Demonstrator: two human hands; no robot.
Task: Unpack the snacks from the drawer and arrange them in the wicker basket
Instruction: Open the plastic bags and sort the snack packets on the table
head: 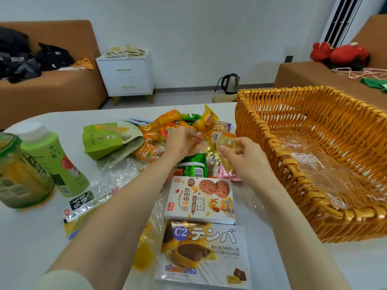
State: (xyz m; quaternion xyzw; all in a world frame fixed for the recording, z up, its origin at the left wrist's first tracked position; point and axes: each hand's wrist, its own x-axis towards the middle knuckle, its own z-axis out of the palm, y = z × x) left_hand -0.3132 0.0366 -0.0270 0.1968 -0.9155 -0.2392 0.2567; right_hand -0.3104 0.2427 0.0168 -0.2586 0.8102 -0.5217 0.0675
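A heap of snack packets [178, 124] lies on the white table [31, 237]. My right hand [245, 158] holds a small clear jelly cup [225, 143] above the heap, just left of the orange wicker basket [270, 143]. My left hand [182, 143] reaches into the packets with curled fingers pinching another small clear cup [199, 136]. Inside the basket I see only a clear plastic sheet [326, 172]. Nearer me lie an oat cookie box [201, 200] and a chocolate tart box [206, 254].
Two green drink bottles [56, 162] stand at the table's left, beside a green pouch [109, 139]. Crinkled cellophane [117, 181] spreads under my left arm. Behind the table are a white drawer cabinet [125, 77], a kettle [230, 83] and orange sofas [48, 88].
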